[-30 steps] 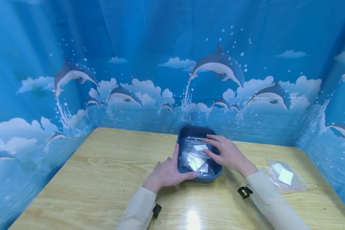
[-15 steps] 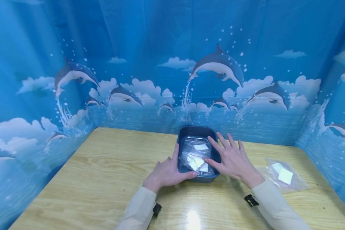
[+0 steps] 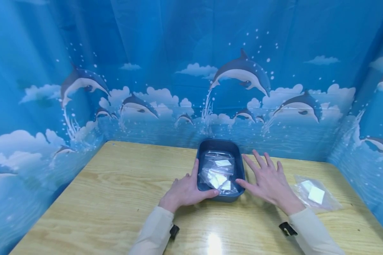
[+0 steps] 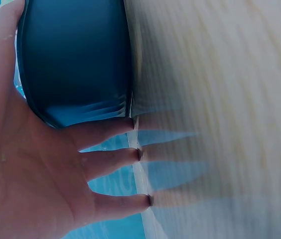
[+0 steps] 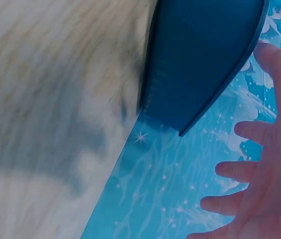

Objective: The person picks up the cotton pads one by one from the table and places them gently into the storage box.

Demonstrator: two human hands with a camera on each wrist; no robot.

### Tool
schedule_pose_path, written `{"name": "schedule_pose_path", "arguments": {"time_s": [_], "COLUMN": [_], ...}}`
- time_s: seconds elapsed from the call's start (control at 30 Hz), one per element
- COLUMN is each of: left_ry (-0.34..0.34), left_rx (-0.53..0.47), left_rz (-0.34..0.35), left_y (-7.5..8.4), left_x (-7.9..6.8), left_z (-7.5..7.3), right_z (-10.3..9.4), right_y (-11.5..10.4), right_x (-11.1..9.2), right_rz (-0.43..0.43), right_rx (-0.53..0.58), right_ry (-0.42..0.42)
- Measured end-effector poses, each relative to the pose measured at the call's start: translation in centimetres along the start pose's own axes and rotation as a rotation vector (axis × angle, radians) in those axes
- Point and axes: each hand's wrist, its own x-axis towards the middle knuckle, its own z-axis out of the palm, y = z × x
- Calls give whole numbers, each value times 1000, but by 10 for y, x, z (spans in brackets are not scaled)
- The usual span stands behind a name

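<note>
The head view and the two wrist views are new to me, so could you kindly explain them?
No robot here, just a person's two bare hands. The wide picture is taken from the head, looking forward and down; each close-up comes from one wrist. On the wooden table stands a dark blue bin with clear bags of white pieces inside; similar bagged pieces lie to the right. The left hand rests against the bin's left side; the right hand is spread at the other side, holding nothing.

sleeves (image 3: 154, 230): cut off below | bin (image 4: 75, 55): cropped, wrist views | bags (image 3: 217, 177): count unclear
</note>
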Motion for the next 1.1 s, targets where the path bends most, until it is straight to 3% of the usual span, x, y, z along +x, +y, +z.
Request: {"name": "schedule_pose_path", "arguments": {"time_s": [1.1], "left_ry": [-9], "left_rx": [-6], "left_rz": [-2], "left_y": [0], "left_x": [1], "left_z": [0], "right_z": [-7], "right_y": [69], "right_x": [-57], "right_rz": [83], "right_rx": [23], "right_ry": [38]}}
